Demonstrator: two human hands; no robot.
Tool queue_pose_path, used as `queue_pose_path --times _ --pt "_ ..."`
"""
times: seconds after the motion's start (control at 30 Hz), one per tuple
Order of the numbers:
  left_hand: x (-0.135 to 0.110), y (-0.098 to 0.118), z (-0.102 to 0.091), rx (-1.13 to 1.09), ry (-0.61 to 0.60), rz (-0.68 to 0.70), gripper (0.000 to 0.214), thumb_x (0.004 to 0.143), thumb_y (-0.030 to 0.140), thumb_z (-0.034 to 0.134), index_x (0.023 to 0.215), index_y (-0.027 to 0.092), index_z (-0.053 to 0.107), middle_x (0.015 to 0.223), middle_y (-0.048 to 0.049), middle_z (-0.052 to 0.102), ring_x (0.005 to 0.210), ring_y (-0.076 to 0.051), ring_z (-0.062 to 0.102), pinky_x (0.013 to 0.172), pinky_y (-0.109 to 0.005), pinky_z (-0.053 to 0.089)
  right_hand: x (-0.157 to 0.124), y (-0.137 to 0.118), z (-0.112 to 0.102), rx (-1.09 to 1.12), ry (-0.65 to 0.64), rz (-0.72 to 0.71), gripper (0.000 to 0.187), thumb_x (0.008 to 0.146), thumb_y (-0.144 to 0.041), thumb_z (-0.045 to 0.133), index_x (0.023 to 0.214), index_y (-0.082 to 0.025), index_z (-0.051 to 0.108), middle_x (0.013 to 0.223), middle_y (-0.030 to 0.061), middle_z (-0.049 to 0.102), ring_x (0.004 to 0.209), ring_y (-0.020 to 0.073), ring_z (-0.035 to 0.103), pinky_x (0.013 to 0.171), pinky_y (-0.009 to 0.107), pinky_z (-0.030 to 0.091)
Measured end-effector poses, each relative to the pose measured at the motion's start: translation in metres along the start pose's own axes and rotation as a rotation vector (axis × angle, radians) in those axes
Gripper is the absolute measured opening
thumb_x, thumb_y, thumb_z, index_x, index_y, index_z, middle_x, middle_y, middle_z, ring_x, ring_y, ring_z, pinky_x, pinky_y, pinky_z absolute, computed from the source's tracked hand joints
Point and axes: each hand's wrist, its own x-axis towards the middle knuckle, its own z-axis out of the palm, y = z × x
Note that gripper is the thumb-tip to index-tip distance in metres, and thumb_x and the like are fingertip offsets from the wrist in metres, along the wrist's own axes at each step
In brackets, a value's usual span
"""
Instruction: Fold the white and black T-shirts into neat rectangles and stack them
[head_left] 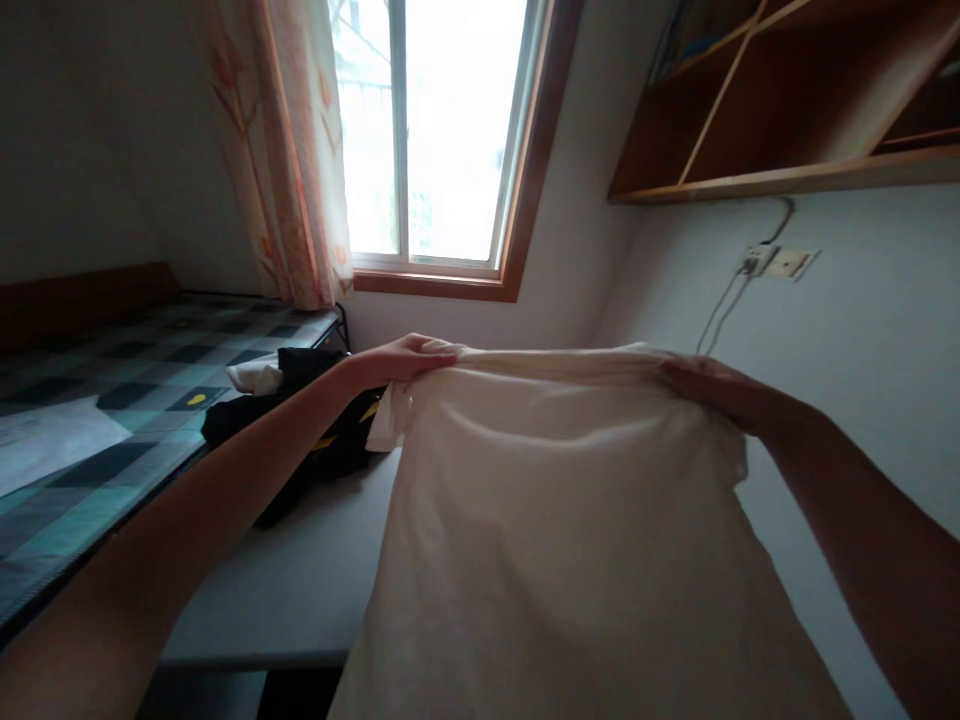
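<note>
A white T-shirt (570, 500) hangs stretched out in front of me, its upper edge pulled nearly straight between my hands. My left hand (409, 358) is closed on the cloth near the left shoulder, where a short sleeve dangles below it. At the opposite shoulder, my right hand (705, 385) grips the fabric with its fingers wrapped over the edge. The shirt's lower end runs out of view at the bottom. Behind my left forearm lies a heap of black clothing (289, 430) with yellow marks and a white piece on top.
A white table (300, 580) stands under the heap. To its left is a bed with a checked cover (172, 350) and a paper sheet (56, 440). A curtain (281, 150) hangs by the window. Wooden shelves (750, 185) and a socket with a cord (761, 260) are on the right wall.
</note>
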Motion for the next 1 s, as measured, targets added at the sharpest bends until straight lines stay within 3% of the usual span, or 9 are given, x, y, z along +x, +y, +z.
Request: queue_pose_path --times 0.1,0.27,0.43,0.53,0.63,0.73,0.83,0.93,1.0 --pt "0.019 -0.043 0.014 0.354 0.047 -0.045 0.03 0.071 0.045 0.069 0.074 0.015 0.066 0.064 0.0009 0.059 0.061 -0.012 0.053 0.056 -0.021 0.04 0.025 0.032 0.014 -0.202 -0.067 0.065 0.047 0.065 -0.057 0.072 0.091 -0.017 0.074 0.085 0.0096 0.072 0.08 0.0288 0.064 0.069 0.034 0.051" --pt "0.026 -0.092 0.048 0.637 -0.067 -0.173 0.018 0.072 0.035 0.067 0.072 0.017 0.069 0.067 -0.0036 0.063 0.062 -0.016 0.055 0.059 -0.024 0.037 0.05 0.088 0.048 -0.688 -0.145 0.16 0.021 0.075 -0.027 0.057 0.075 -0.014 0.074 0.079 0.0088 0.071 0.079 0.0249 0.064 0.068 0.029 0.046" --pt "0.029 -0.103 0.069 0.63 -0.106 -0.232 0.02 0.063 0.035 0.075 0.064 0.017 0.068 0.058 -0.0013 0.059 0.055 -0.015 0.052 0.056 -0.025 0.035 0.051 0.107 0.069 -1.012 0.078 0.197 0.025 0.076 -0.025 0.058 0.089 -0.019 0.077 0.098 0.0156 0.069 0.098 0.0279 0.063 0.079 0.033 0.045" --pt "0.032 -0.106 0.075 0.515 -0.131 -0.209 0.033 0.067 0.044 0.072 0.053 0.016 0.062 0.048 0.002 0.05 0.046 -0.011 0.043 0.051 -0.024 0.031 0.052 0.107 0.067 -0.933 0.074 0.18 0.021 0.072 -0.025 0.061 0.083 -0.017 0.078 0.084 0.0131 0.07 0.089 0.025 0.065 0.072 0.028 0.045" --pt "0.038 -0.107 0.076 0.497 -0.06 -0.167 0.028 0.069 0.037 0.07 0.052 0.016 0.063 0.047 0.0025 0.05 0.046 -0.01 0.042 0.05 -0.023 0.031 0.054 0.105 0.058 -0.794 0.052 0.184 0.02 0.071 -0.03 0.063 0.078 -0.017 0.077 0.068 0.0085 0.069 0.073 0.0219 0.066 0.06 0.026 0.042" --pt "0.048 -0.106 0.07 0.538 0.026 -0.158 0.016 0.072 0.029 0.065 0.063 0.016 0.07 0.056 -0.0008 0.059 0.054 -0.013 0.051 0.055 -0.024 0.035 0.057 0.1 0.043 -0.696 0.219 0.191 0.022 0.074 -0.034 0.062 0.08 -0.019 0.076 0.064 0.0074 0.069 0.069 0.0224 0.067 0.056 0.026 0.043" --pt "0.063 -0.102 0.056 0.544 0.207 -0.148 0.024 0.083 0.031 0.056 0.079 0.016 0.073 0.075 -0.0062 0.069 0.069 -0.017 0.059 0.063 -0.025 0.039 0.062 0.091 0.027 -0.465 0.408 0.249 0.025 0.079 -0.032 0.058 0.089 -0.014 0.073 0.062 0.0097 0.069 0.059 0.0214 0.065 0.054 0.028 0.047" --pt "0.079 -0.096 0.046 0.499 0.44 -0.088 0.027 0.09 0.033 0.048 0.094 0.016 0.069 0.089 -0.0078 0.071 0.079 -0.017 0.062 0.069 -0.025 0.041 0.072 0.078 0.018 -0.11 0.605 0.249 0.03 0.081 -0.028 0.056 0.099 -0.008 0.068 0.076 0.0167 0.072 0.057 0.0207 0.066 0.053 0.031 0.052" --pt "0.087 -0.092 0.046 0.49 0.506 -0.041 0.028 0.094 0.034 0.044 0.1 0.018 0.066 0.091 -0.0074 0.071 0.082 -0.018 0.063 0.071 -0.025 0.042 0.084 0.07 0.019 0.062 0.741 0.191 0.034 0.082 -0.026 0.052 0.106 -0.006 0.065 0.091 0.0206 0.072 0.067 0.022 0.069 0.058 0.031 0.055"
